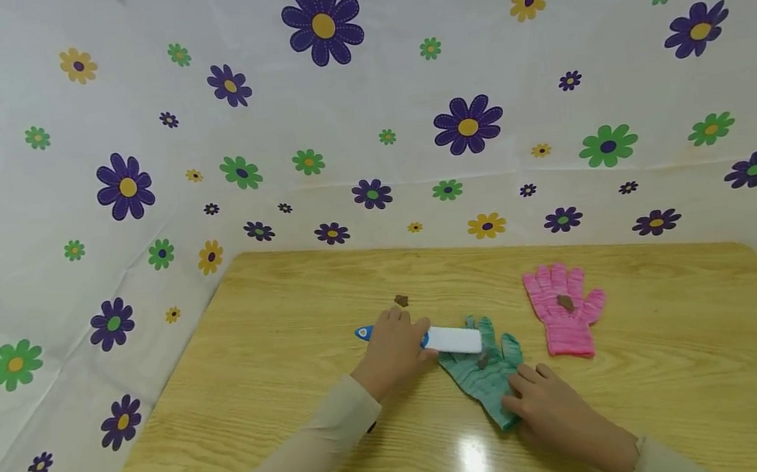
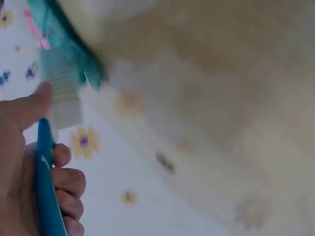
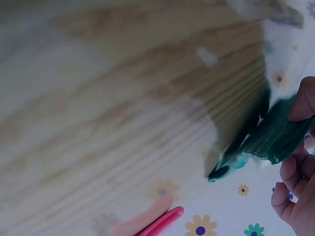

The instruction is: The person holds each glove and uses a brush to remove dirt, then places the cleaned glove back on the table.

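My left hand grips the blue handle of a brush with white bristles. The bristled head lies over the upper part of a teal knit glove, near a dark brown patch on it. In the left wrist view, the fingers curl round the brush handle and the thumb rests near the head. My right hand pinches the teal glove by its cuff side; the right wrist view shows the glove between thumb and fingers.
A pink knit glove with a brown patch lies flat to the right. Beyond the left hand is a small brown piece on the wooden table. A flower-print sheet walls the back and sides.
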The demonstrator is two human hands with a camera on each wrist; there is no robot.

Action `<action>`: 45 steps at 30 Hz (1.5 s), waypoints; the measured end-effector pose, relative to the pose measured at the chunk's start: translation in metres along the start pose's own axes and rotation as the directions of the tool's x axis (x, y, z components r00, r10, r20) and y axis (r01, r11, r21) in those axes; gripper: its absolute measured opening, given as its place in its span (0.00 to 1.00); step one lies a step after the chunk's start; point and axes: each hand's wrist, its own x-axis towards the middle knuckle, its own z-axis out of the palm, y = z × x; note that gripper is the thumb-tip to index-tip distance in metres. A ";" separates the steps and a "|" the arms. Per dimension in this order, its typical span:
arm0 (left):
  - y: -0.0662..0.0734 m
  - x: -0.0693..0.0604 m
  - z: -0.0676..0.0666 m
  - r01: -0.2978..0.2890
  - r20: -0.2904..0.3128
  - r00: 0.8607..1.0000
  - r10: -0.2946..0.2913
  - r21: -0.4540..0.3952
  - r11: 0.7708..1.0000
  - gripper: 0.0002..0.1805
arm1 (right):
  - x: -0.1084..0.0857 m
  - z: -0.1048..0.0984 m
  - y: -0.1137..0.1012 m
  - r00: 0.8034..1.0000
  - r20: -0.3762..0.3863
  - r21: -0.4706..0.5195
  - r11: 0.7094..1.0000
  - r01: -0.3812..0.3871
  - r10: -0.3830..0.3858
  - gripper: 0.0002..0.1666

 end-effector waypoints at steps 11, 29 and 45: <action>0.018 -0.006 -0.019 -0.031 -0.065 0.997 0.034 0.050 0.998 0.27 | 0.001 -0.005 0.002 1.000 0.008 -0.011 1.000 0.002 -0.002 0.11; 0.005 0.002 -0.014 0.030 -0.039 0.999 -0.025 0.139 0.990 0.25 | 0.001 -0.001 -0.002 1.000 -0.021 -0.013 1.000 0.013 -0.013 0.12; 0.026 -0.008 -0.005 -0.041 0.052 0.998 0.038 0.054 0.998 0.24 | 0.006 -0.005 -0.003 0.993 0.119 -0.014 1.000 0.025 -0.023 0.09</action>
